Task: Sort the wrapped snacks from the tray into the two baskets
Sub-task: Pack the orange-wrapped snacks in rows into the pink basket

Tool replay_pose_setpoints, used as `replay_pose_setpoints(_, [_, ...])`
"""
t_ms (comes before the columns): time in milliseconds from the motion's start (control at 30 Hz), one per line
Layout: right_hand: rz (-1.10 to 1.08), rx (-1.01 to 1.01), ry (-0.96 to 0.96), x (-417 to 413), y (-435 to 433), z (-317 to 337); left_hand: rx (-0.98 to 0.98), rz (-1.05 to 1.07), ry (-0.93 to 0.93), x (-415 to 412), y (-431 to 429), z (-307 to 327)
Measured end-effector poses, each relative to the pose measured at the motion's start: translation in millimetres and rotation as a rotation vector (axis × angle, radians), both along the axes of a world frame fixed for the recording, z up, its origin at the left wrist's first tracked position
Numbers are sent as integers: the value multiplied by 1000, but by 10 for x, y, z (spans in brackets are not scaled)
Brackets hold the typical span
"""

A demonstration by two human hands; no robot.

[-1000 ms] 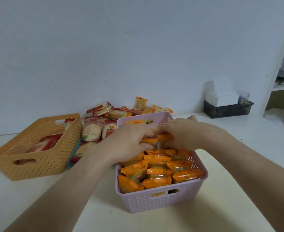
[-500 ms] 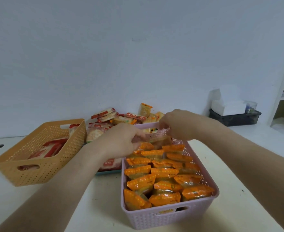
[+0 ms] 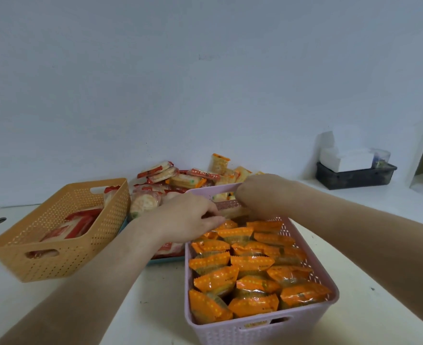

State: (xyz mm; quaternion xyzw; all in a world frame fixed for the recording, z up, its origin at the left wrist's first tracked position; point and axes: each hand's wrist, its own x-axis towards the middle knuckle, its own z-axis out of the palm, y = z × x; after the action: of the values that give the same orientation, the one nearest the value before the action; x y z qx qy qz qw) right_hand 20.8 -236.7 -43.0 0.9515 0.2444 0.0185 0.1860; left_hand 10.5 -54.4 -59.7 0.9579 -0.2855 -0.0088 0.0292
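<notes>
Left hand (image 3: 185, 217) pinching orange wrapped snack (image 3: 226, 224) in lilac perforated plastic basket (image 3: 255, 329) beneath hands. Right hand (image 3: 262, 195) alongside, fingers hidden: cannot tell grip. Tan perforated plastic basket (image 3: 56, 265) left of hands.

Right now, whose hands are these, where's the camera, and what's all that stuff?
No machine here: these are a person's bare hands, seen from a camera worn on their head, looking down. On the white table stand an orange basket with red-and-white packets and a lilac basket full of orange packets. Behind them, a tray is piled with more snacks. The left hand and right hand both reach to the lilac basket's far end. I cannot tell whether they hold anything.
</notes>
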Motion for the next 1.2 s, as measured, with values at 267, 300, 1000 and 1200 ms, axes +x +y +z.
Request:
replay_pose_setpoints(267, [-84,518,99,-183,-121,164,-99,26,26,-13,-107,-16])
replay_pose_setpoints(300, [-85,528,88,-198,-135,139,-103,29,-10,-26,-109,-18])
replay_pose_setpoints(1000, [-16,591,-28,-815,23,-347,-118,196,-287,-654,43,-173])
replay_pose_setpoints(1200, [-6,1000,76,-759,-192,33,-369,94,-154,-637,103,53])
